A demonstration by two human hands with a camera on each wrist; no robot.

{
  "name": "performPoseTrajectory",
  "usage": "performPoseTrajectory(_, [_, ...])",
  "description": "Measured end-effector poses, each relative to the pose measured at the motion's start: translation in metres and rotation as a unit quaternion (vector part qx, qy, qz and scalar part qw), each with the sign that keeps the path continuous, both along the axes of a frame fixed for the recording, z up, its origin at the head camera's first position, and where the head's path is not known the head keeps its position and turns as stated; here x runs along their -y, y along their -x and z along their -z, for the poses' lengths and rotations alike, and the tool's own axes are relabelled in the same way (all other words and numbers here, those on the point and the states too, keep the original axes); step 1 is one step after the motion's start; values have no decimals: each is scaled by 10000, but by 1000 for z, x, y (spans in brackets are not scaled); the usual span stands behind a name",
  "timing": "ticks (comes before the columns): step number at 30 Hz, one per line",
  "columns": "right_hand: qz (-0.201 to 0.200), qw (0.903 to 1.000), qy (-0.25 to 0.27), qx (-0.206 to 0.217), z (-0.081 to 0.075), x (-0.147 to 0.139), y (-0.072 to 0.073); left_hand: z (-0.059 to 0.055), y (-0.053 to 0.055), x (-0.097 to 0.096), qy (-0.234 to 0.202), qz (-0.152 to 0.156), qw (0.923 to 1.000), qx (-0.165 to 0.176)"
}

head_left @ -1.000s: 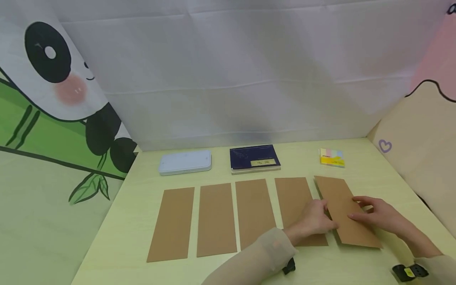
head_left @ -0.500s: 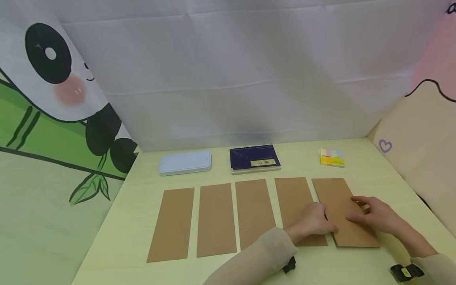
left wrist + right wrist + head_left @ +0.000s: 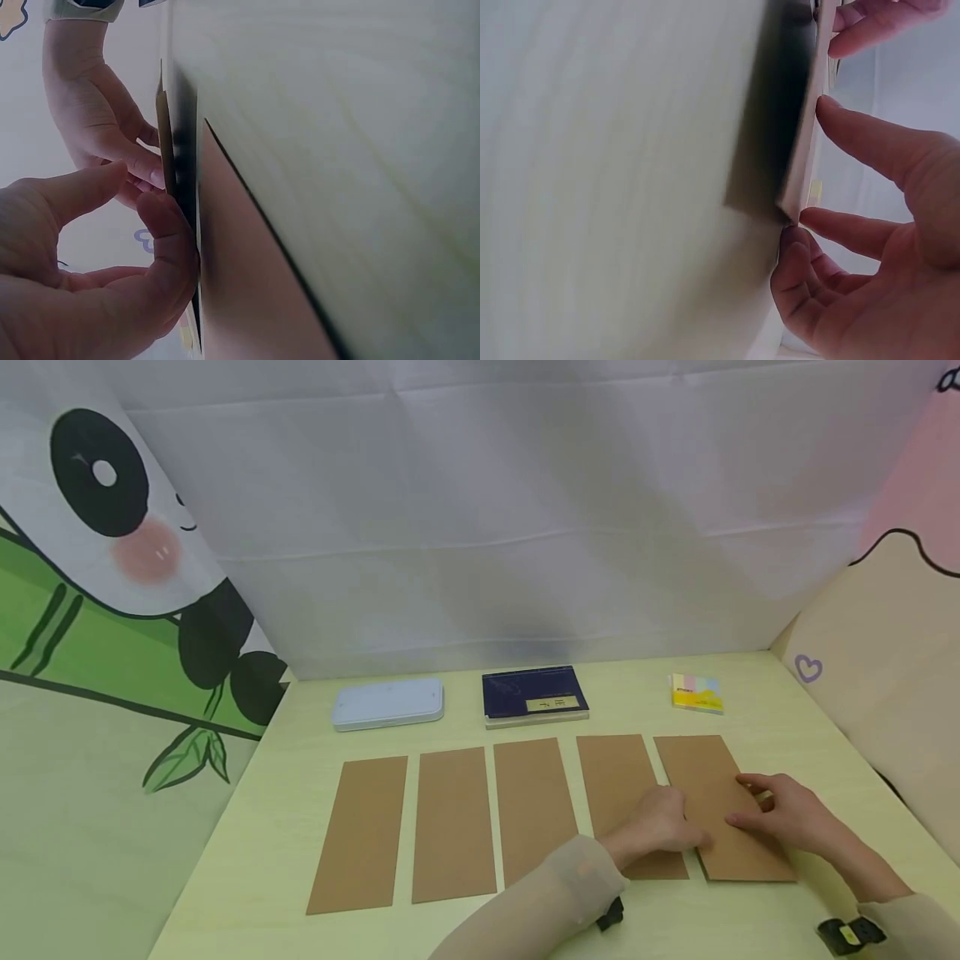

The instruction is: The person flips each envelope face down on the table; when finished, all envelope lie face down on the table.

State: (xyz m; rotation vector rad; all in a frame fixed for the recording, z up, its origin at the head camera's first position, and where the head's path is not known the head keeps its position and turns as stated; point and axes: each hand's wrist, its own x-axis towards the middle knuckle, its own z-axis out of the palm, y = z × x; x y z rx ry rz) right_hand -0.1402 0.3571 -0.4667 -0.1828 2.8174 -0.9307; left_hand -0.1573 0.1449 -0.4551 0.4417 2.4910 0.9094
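Observation:
Both hands are at the rightmost brown kraft card, the last in a row of similar brown cards. My left hand pinches its left edge, and the wrist reaches across the neighbouring card. On the opposite side my right hand holds the right edge, thumb on the top face and other fingertips at the edge. In the right wrist view the card sits just above the table, a dark shadow beneath it. From the left wrist the card appears edge-on, and the curled left fingers partly hide it.
Further left in the row lie more brown cards, among them the leftmost card. Behind them stand a pale blue case, a dark blue book and a yellow pack of sticky notes. White cloth hangs at the back.
The rightmost card has come down from a tilt and turned slightly, so it now lies flatter and more in line with the row. Both hands have stayed on it, shifting only a little.

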Motion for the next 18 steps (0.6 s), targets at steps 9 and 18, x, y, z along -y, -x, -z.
performPoseTrajectory(9, [-118, 9994, 327, 33, 2, 2, -1, 0, 0, 0, -32, -10, 9999, 110])
performPoseTrajectory(18, [-141, 9995, 240, -145, 6, 1, 1, 0, 1, 0, -119, -54, 9998, 172])
